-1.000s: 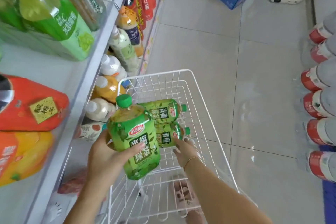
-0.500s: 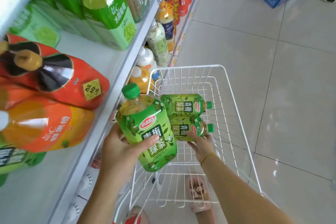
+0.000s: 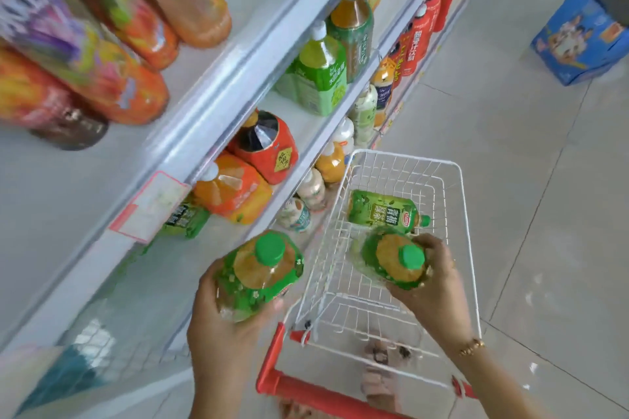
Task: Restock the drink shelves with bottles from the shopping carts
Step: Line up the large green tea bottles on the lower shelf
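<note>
My left hand (image 3: 224, 326) grips a green tea bottle (image 3: 258, 274) with a green cap, held upright just left of the white wire cart (image 3: 466, 248), beside the shelf edge. My right hand (image 3: 435, 282) grips a second green tea bottle (image 3: 394, 257), lifted above the cart's basket with its cap pointing up at me. A third green tea bottle (image 3: 381, 213) lies on its side on the cart's floor. The drink shelves (image 3: 238, 78) rise at the left, holding orange, red and green bottles.
The cart's red handle (image 3: 306, 391) is near the bottom edge. A blue printed box (image 3: 578, 41) stands on the tiled floor at the upper right. A pink price tag (image 3: 149, 206) hangs on the shelf rail. My sandalled foot shows under the cart.
My right hand has closed on a bottle in the cart and lifted it upright. My left hand has held its bottle and turned it cap-up. The view tilted up along the shelves.
</note>
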`<action>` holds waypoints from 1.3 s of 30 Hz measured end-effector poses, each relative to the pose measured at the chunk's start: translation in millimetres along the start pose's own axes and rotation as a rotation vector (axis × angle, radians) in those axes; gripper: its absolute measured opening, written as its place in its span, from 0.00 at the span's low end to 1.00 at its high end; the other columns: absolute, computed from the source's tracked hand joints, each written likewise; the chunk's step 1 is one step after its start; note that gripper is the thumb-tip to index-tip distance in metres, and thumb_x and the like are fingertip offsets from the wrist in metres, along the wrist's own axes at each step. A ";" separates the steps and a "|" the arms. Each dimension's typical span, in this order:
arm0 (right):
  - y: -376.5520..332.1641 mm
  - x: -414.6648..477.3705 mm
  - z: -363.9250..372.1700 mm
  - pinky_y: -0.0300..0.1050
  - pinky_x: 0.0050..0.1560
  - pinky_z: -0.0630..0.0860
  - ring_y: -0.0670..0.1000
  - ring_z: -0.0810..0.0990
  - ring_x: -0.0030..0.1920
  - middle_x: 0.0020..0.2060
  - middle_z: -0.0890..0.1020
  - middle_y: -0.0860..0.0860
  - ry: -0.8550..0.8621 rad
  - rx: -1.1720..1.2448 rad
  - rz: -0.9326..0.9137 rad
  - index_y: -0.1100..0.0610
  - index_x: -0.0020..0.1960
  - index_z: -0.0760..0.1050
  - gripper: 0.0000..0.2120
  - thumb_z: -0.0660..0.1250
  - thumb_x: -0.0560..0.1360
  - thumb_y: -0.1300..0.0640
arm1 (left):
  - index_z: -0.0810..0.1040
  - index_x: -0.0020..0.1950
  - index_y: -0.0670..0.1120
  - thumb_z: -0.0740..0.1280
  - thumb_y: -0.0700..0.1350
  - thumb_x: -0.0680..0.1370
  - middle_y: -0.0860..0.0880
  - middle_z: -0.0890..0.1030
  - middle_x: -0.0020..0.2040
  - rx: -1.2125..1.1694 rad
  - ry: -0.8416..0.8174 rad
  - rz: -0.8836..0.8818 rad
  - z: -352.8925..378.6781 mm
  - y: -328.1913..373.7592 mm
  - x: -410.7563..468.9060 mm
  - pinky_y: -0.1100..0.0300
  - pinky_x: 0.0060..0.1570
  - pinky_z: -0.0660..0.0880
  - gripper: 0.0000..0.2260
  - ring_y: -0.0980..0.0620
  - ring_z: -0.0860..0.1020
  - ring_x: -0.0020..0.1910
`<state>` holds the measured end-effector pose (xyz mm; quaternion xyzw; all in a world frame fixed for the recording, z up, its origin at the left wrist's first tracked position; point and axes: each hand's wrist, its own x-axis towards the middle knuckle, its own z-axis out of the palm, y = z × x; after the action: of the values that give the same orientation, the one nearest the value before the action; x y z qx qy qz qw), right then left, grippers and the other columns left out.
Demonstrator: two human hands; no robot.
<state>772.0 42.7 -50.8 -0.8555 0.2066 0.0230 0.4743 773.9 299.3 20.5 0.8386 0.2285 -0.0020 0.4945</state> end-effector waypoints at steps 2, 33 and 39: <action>-34.0 -21.1 -7.3 0.25 0.39 0.71 0.35 0.78 0.44 0.46 0.77 0.39 0.042 0.141 -0.060 0.52 0.56 0.67 0.36 0.81 0.55 0.64 | 0.70 0.51 0.72 0.77 0.55 0.48 0.70 0.79 0.46 -0.025 0.066 -0.027 -22.1 -19.7 -1.7 0.79 0.44 0.71 0.35 0.70 0.77 0.46; -170.8 14.9 234.1 0.44 0.66 0.67 0.50 0.68 0.60 0.59 0.69 0.52 -0.604 0.169 -0.605 0.52 0.71 0.65 0.41 0.76 0.62 0.67 | 0.65 0.70 0.43 0.76 0.40 0.67 0.45 0.74 0.66 -0.396 0.549 -0.004 -86.7 -153.2 72.6 0.70 0.55 0.74 0.35 0.51 0.75 0.63; -135.8 -14.5 251.0 0.46 0.61 0.74 0.46 0.74 0.58 0.62 0.73 0.51 -0.393 0.313 -0.304 0.56 0.67 0.65 0.33 0.76 0.67 0.56 | 0.70 0.69 0.45 0.72 0.52 0.72 0.47 0.75 0.64 -0.335 0.567 -0.236 -70.7 -162.9 63.9 0.55 0.65 0.68 0.29 0.53 0.74 0.60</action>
<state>849.0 316.6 -76.2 -0.7722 -0.0189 0.0847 0.6294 752.6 448.7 -93.0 0.6808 0.4494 0.2114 0.5384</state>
